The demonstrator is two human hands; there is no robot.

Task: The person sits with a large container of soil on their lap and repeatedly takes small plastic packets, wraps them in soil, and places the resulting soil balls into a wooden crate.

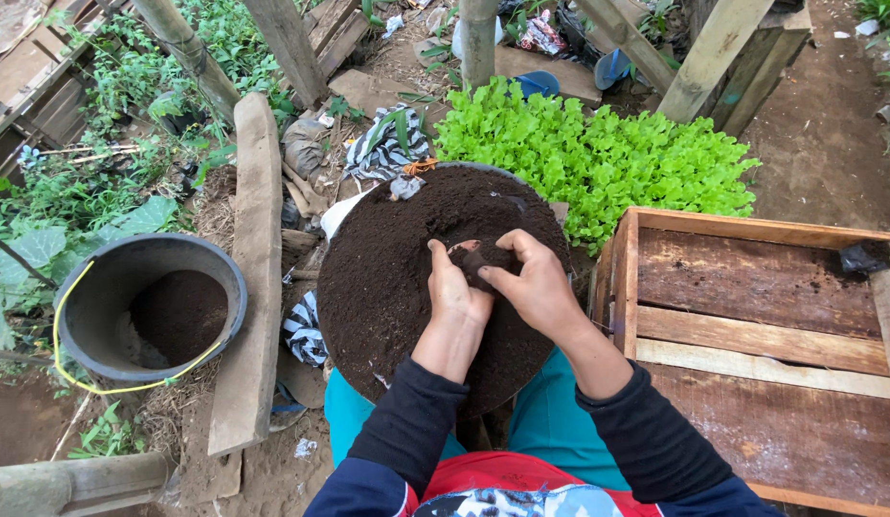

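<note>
A round basin heaped with dark soil rests in front of my knees. Both hands meet over its middle. My left hand and my right hand press together a small dark clump of soil held between the fingers, just above the heap. Dark long sleeves cover both forearms.
A grey bucket with a yellow handle and some soil stands at the left, beside a wooden plank. A wooden crate sits at the right. A patch of light green seedlings grows behind the basin. Wooden posts and striped cloth lie beyond.
</note>
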